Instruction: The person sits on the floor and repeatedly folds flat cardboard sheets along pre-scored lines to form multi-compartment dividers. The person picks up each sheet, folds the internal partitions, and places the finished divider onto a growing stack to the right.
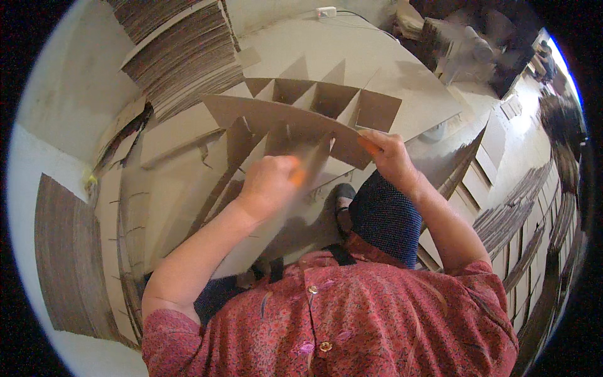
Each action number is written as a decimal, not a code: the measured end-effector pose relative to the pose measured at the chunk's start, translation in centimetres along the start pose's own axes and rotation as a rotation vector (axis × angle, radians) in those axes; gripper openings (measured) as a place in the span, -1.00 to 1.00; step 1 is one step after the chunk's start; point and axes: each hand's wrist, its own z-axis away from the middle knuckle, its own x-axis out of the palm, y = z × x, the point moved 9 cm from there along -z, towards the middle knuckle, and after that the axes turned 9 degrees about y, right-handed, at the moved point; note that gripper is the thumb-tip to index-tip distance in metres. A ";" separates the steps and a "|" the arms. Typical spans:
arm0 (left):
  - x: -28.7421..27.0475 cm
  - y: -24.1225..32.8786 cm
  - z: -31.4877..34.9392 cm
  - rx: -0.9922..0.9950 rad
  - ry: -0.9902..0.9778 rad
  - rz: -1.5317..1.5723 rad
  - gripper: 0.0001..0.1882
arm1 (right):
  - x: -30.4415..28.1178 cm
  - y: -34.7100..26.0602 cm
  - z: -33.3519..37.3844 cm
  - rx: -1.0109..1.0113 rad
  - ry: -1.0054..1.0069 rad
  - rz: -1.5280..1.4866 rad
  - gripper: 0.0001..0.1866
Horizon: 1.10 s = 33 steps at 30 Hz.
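Observation:
A partly assembled cardboard divider lies in front of me, its long strip (282, 114) crossed by several shorter strips that form open cells. My right hand (392, 160) is closed in a pinch on the right end of that long strip. On the near side, my left hand (267, 185) is closed, its fingertips blurred, at a short cross strip (317, 164) slotted under the long one; the exact grip is partly hidden. Orange covers show on fingers of both hands. Behind the long strip, another long strip (380, 112) closes the far row of cells.
Tall stacks of cardboard strips (182, 60) stand at the back left, and another stack (69, 257) leans at the far left. More cardboard pieces (521, 207) line the right side. A pale board surface (402, 69) lies under the divider. My shoe (343, 204) shows below.

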 end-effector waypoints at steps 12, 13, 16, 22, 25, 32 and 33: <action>-8.0 -11.5 -1.5 -0.229 0.179 -0.181 -0.70 | 1.6 -1.4 0.4 0.034 -0.362 0.276 -0.47; -6.5 -13.1 -1.6 -0.244 0.109 -0.176 -0.72 | 1.5 -1.8 0.1 0.066 -0.368 0.237 -0.46; -5.0 -13.6 -1.7 -0.328 0.037 -0.105 -0.77 | 0.8 -2.2 -0.9 0.150 -0.383 0.335 -0.44; -4.4 -13.9 -2.4 -0.316 0.040 -0.080 -0.77 | 0.4 -3.2 -1.3 0.106 -0.401 0.332 -0.43; -5.6 -14.9 -2.2 -0.279 0.136 -0.100 -0.76 | 0.6 -3.2 -1.7 0.070 -0.406 0.333 -0.41; -3.4 -14.7 -2.4 -0.417 -0.057 0.280 -0.75 | 0.5 -3.1 -2.1 -0.010 -0.359 0.384 -0.46; -3.9 -15.8 -2.4 -0.493 -0.003 0.396 -0.74 | -0.1 -2.8 -2.4 -0.012 -0.304 0.386 -0.47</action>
